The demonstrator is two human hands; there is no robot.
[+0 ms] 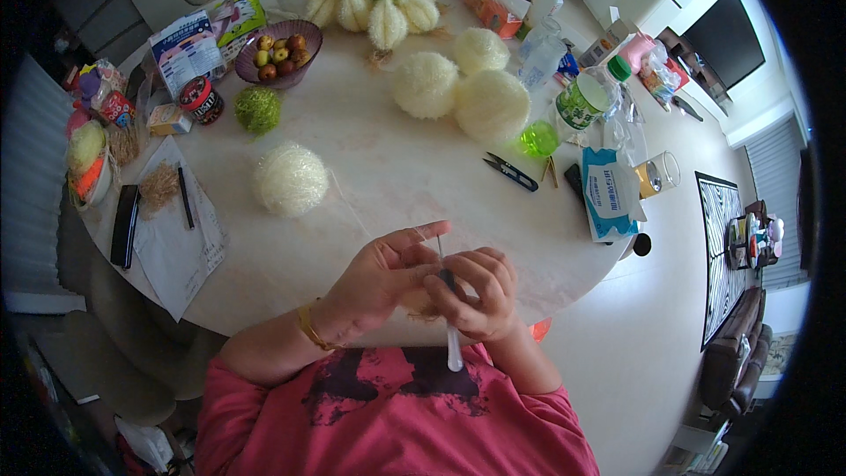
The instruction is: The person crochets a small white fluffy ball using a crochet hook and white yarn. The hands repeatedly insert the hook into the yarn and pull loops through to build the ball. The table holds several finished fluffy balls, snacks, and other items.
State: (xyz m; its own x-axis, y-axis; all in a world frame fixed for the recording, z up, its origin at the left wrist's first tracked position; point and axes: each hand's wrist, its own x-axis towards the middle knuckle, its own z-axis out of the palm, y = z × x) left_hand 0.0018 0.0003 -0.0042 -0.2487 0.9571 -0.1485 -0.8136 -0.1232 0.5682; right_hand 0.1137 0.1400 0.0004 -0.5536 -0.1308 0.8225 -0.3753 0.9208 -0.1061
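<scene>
Between the fingers and thumb of my right hand is a crochet hook with a pale handle, its thin metal shaft pointing away from me. My left hand pinches a small tan piece of yarn work, mostly hidden by the fingers, close to the hook. A pale strand runs over my left index finger from a cream yarn ball on the table. Farther off lie several more cream balls, a green yarn ball and cream crocheted pieces with green tops.
Thread snips, a wet-wipes pack and a glass are at the right. On the left are paper with a pen, a black case, a jar and a fruit bowl.
</scene>
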